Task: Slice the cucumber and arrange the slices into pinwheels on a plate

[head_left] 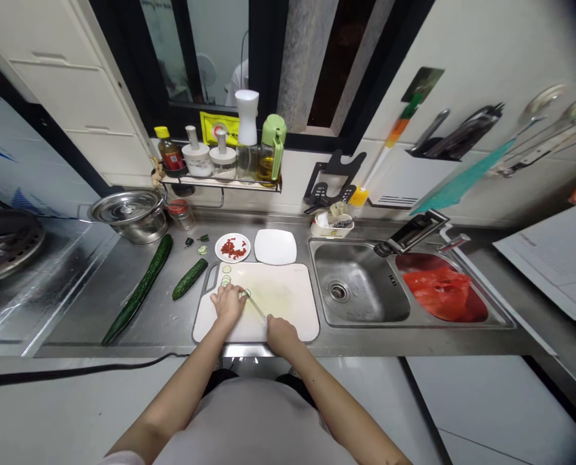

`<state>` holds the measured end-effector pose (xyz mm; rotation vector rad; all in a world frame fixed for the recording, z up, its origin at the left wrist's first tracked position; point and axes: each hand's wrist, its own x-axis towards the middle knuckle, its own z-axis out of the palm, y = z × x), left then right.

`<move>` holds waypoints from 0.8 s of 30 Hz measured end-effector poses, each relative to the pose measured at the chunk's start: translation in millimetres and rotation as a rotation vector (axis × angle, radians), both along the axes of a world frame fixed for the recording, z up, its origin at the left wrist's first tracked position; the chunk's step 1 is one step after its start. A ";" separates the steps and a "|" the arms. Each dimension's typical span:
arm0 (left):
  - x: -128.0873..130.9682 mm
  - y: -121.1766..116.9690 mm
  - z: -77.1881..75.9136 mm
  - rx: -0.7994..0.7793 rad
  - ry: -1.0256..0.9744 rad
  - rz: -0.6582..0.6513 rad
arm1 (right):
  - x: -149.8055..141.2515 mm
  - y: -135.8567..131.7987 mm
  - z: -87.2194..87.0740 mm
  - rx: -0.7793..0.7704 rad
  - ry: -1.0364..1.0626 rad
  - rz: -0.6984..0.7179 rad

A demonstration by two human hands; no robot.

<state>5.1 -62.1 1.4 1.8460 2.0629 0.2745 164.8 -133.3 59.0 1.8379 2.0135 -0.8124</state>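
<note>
One knife, two hands, one cutting board

At lower centre, one cutting board (288,297) lies under both hands. The right hand (281,334) is closed round the handle of one knife (257,309), its blade angled up-left. The left hand (228,302) bends over the board, fingertips at a cucumber piece (246,294) by the blade tip; whether it pinches or only presses, I cannot tell. At least two slices (226,269) lie beyond it. Left of the board are two dark green cucumbers, one long (140,287), one short (190,279); above it, two white plates (275,247), one bearing red bits (233,248).
</note>
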 end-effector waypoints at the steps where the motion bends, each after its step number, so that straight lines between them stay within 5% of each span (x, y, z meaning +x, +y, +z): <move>1: 0.1 0.0 0.4 0.000 -0.002 -0.001 | -0.1 0.2 -0.1 0.001 -0.003 0.002; 24: 0.6 -1.9 6.6 -0.023 0.025 -0.002 | 14.7 16.0 24.2 0.008 -0.064 0.114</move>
